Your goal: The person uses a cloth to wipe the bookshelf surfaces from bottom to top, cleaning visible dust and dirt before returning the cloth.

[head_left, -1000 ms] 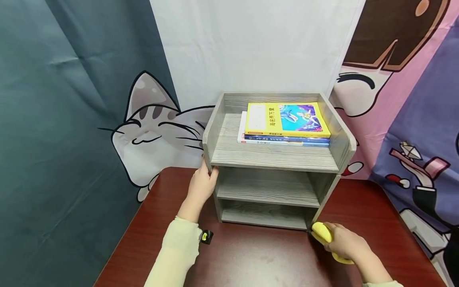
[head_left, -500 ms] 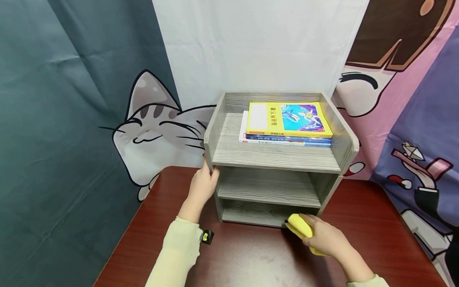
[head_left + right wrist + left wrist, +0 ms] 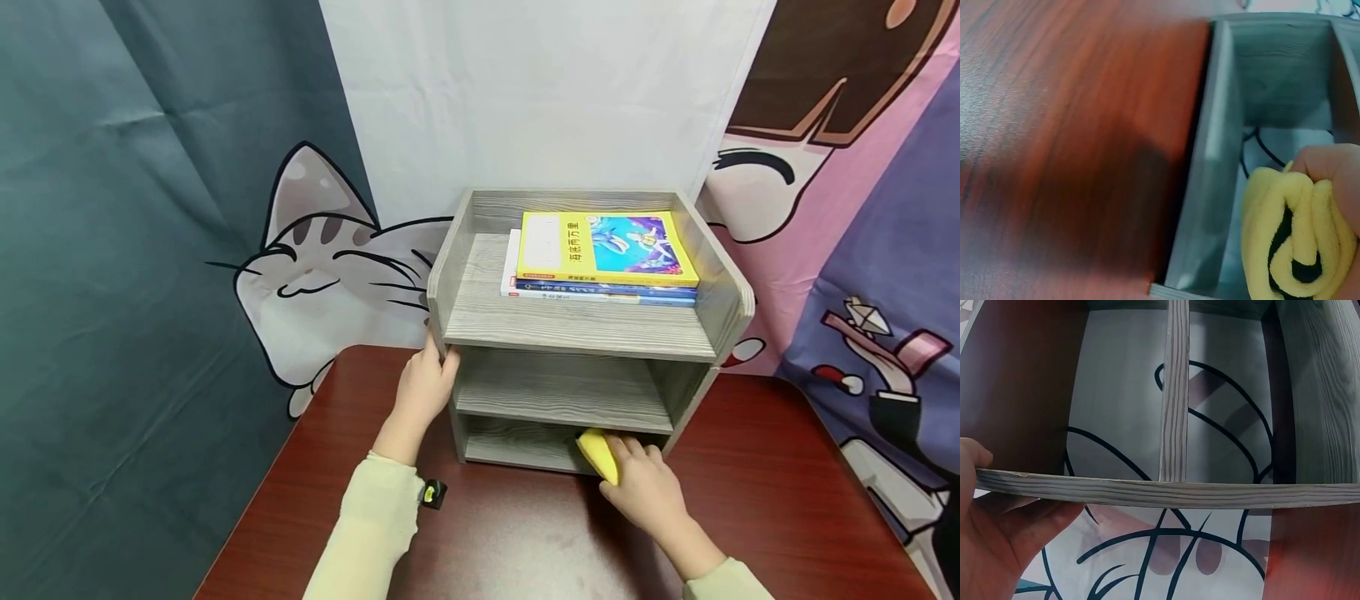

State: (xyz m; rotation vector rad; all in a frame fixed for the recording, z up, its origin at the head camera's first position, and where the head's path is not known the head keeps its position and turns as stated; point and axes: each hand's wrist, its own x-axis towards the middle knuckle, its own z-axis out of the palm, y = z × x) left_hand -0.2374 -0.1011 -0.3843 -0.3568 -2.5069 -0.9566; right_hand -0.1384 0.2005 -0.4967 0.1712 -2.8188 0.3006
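A grey wood-grain shelf [image 3: 577, 329] with a raised rim stands on the table. My left hand [image 3: 427, 383] grips its left side panel just below the top board. In the left wrist view, the thumb lies inside the panel [image 3: 1222, 495] and the other fingers pass behind its outer face. My right hand [image 3: 648, 492] holds a folded yellow cloth [image 3: 597, 454] at the opening of the lowest compartment, toward its right side. Seen from the right wrist, the cloth [image 3: 1297, 237] is rolled into thick layers with dark parts between them, over the bottom board [image 3: 1204, 206].
Several books lie stacked on the top board, a yellow one [image 3: 600, 246] uppermost. The red-brown table [image 3: 517, 533] extends in front and to both sides of the shelf. A printed cloth backdrop [image 3: 555, 92] with cartoon figures hangs close behind.
My right hand has moved the yellow cloth leftward from the shelf's lower right corner and into the bottom opening. The left hand keeps its grip on the side panel.
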